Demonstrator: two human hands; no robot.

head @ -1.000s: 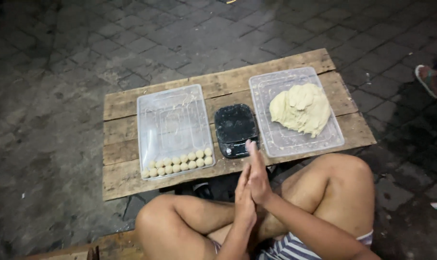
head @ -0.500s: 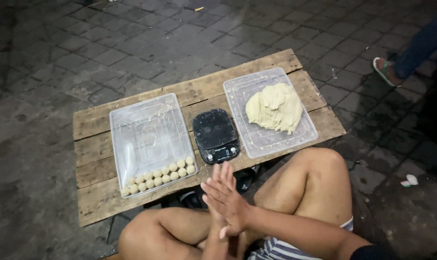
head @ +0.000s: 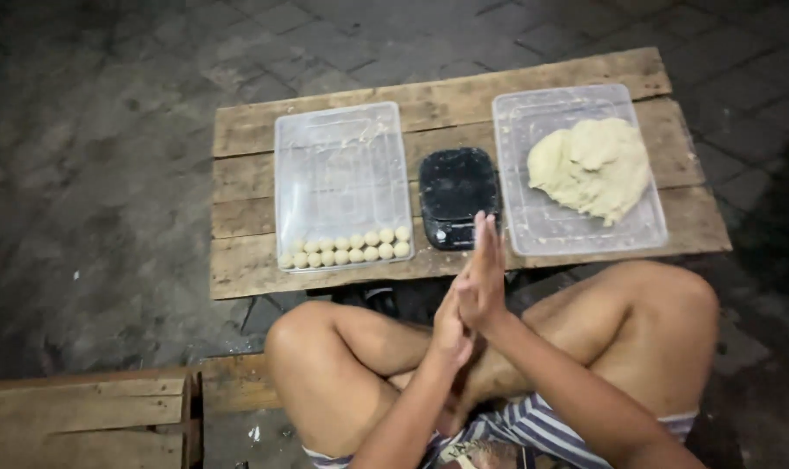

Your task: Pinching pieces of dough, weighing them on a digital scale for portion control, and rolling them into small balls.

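a low plank table bears two clear trays and a black scale.

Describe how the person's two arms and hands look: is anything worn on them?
Both forearms are bare, with no sleeves in view. The left hand and the right hand wear no gloves, and no ring, watch or bracelet shows. The fingers are long and slim. The only clothing visible is striped shorts, blue and white.

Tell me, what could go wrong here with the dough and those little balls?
The dough balls sit in two rows at the near edge of their tray, close to the knees, so a bump might scatter them. The big dough lump lies uncovered outdoors and could dry or catch dirt.
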